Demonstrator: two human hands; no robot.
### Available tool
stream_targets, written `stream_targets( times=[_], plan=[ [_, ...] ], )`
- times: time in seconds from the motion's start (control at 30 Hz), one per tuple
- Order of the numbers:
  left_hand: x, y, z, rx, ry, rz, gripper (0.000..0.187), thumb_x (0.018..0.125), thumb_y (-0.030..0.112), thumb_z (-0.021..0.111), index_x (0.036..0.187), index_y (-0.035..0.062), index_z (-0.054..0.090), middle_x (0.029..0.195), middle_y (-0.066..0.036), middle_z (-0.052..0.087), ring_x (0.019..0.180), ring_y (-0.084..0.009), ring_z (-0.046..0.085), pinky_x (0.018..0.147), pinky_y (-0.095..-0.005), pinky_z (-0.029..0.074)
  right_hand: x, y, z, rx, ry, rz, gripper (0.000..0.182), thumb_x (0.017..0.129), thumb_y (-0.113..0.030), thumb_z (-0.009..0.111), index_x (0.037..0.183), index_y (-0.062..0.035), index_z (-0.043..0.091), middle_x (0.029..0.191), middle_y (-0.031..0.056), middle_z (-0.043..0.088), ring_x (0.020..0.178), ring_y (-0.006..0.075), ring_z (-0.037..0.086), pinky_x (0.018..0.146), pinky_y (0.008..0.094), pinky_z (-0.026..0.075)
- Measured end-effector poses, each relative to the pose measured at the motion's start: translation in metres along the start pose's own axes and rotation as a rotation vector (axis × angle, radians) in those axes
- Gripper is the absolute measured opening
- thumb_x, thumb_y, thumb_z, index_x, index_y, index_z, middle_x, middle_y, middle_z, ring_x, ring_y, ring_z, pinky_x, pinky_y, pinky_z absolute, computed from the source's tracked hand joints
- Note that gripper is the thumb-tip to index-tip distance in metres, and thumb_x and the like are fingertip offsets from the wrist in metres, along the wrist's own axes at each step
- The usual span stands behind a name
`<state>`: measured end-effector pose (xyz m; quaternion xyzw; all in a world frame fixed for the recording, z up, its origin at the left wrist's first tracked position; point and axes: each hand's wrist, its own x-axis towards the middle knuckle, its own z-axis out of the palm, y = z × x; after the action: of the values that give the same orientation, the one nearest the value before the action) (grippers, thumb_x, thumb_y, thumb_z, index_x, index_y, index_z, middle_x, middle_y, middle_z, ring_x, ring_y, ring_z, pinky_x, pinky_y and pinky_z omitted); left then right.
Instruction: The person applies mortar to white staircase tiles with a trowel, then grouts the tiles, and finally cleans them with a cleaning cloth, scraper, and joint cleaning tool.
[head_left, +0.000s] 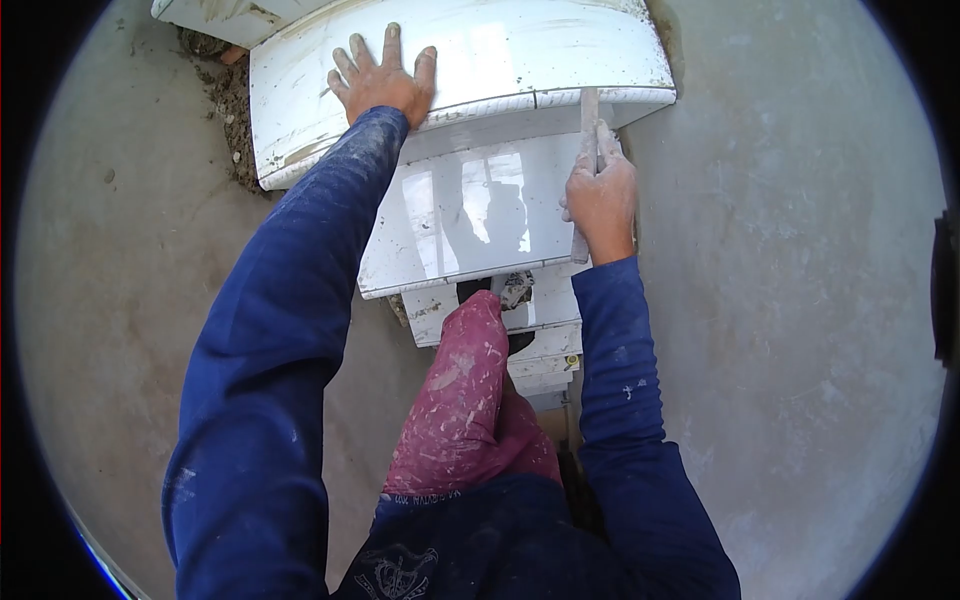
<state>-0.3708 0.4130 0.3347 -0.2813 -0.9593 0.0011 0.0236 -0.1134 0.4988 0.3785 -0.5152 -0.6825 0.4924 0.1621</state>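
Observation:
My left hand (383, 86) lies flat with fingers spread on a glossy white tiled stair tread (480, 50), close to its ribbed front edge. In my right hand (603, 195) is a narrow, straight, dust-grey bar (588, 115), held upright in the view. Its far end overlaps the front edge of that tread near the right side, and its near end sticks out below my fist. Under the overhanging edge, a second white tiled tread (400, 225) reflects light and a dark silhouette.
Bare grey plastered walls (780, 250) flank the stairs on both sides. Rough mortar (238, 130) shows along the upper tread's left end. Further white steps (545, 345) lead down below my dusty red trousers (465, 390). Another white slab (225, 20) shows at the top left.

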Motion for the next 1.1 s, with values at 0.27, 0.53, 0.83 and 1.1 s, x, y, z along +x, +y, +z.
stream_targets(
  times=[0.27,0.53,0.83,1.1],
  plan=[
    [0.002,-0.002,0.004,-0.022,-0.010,0.008,0.077,0.095,0.068,0.028,0.159,0.0257,0.021,0.163,-0.023,0.014,0.151,-0.0445,0.006,0.120,-0.0604,0.005,-0.018,-0.024,0.014,0.090,-0.155,0.103,0.050,0.092,-0.002,0.047,0.141,0.0092,0.047,0.083,0.0205,0.068,0.059,0.0212,0.067,0.051,0.0354,0.055],
    [0.028,-0.011,-0.011,-0.013,-0.362,0.024,0.095,0.084,0.084,0.034,0.160,0.0328,0.007,0.165,-0.021,0.000,0.151,-0.0450,-0.004,0.118,-0.0630,0.006,-0.034,-0.018,0.050,0.004,-0.324,-0.026,0.055,0.089,-0.005,0.050,0.141,0.0098,0.045,0.096,0.0321,0.068,0.074,0.0378,0.071,0.073,0.0423,0.058],
    [0.033,-0.004,-0.042,-0.037,-0.580,-0.002,0.108,0.076,0.090,0.042,0.159,0.0343,0.000,0.165,-0.020,-0.010,0.150,-0.0441,-0.015,0.117,-0.0663,0.002,-0.008,-0.003,0.057,-0.105,-0.105,-0.515,0.052,0.095,-0.001,0.048,0.147,0.0016,0.042,0.077,0.0098,0.064,0.056,0.0137,0.062,0.043,0.0303,0.049],
    [0.033,-0.002,-0.053,-0.039,-0.606,-0.007,0.107,0.078,0.088,0.043,0.159,0.0341,0.001,0.164,-0.021,-0.010,0.150,-0.0447,-0.015,0.116,-0.0663,0.003,0.009,-0.060,0.008,0.036,-0.332,-0.055,0.048,0.090,-0.002,0.052,0.136,0.0090,0.051,0.084,0.0262,0.069,0.060,0.0264,0.068,0.061,0.0402,0.056]
  ],
)
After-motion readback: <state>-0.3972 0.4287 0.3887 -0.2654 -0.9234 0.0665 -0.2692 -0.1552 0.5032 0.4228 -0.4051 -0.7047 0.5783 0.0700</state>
